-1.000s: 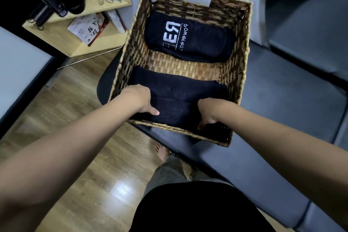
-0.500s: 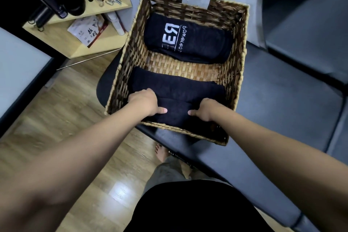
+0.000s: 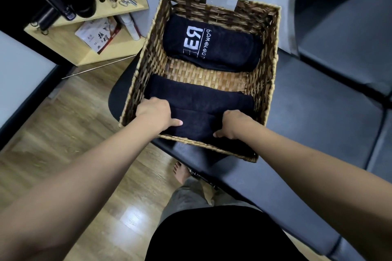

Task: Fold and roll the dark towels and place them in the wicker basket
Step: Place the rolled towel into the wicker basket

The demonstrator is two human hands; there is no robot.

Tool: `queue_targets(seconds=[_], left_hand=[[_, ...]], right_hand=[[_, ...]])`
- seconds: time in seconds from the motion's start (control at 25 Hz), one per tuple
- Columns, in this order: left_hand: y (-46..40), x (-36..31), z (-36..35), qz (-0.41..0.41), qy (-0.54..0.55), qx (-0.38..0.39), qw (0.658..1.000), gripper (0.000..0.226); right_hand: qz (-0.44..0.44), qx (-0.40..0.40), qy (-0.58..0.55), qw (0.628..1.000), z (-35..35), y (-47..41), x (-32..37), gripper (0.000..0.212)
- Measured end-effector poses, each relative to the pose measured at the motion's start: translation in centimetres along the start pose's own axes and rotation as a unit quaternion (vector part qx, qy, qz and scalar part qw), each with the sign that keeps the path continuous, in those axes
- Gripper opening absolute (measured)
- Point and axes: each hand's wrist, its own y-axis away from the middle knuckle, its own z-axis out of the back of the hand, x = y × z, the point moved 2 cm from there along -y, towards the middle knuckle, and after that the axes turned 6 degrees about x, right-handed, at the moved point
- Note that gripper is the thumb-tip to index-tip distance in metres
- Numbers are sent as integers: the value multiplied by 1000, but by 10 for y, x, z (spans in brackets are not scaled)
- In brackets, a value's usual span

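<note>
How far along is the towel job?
Done: one rolled towel with white lettering lies at the far end of the wicker basket. In hand: the left hand and right hand grip a second dark towel at the near end. Left: letting go; no other towels show.

- We see the wicker basket point(image 3: 267, 82) resting on a bench point(image 3: 318, 125).
- In the basket lie two rolled towels: the far towel point(image 3: 212, 46) against the back wall, the near towel point(image 3: 201, 101) along the front wall, with bare basket floor between them.
- Our left hand point(image 3: 153, 112) and right hand point(image 3: 234, 124) sit on the near towel, left and right.
- A shelf unit point(image 3: 70, 42) stands left of the basket.
</note>
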Motion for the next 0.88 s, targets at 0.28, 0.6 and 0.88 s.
queue_targets(seconds=[0.28,0.6,0.88], left_hand=[[-7,-7,-3,-12,41,57,997,92],[12,-26,32,-113,35,-32,993,75],[61,-76,105,-221,12,-309,925,71]], right_hand=[[-28,4,-55,998,-8,-7,-1,73],[113,-97,-44,988,13,28,-7,46],[137,-355,-49,923,51,82,-67,55]])
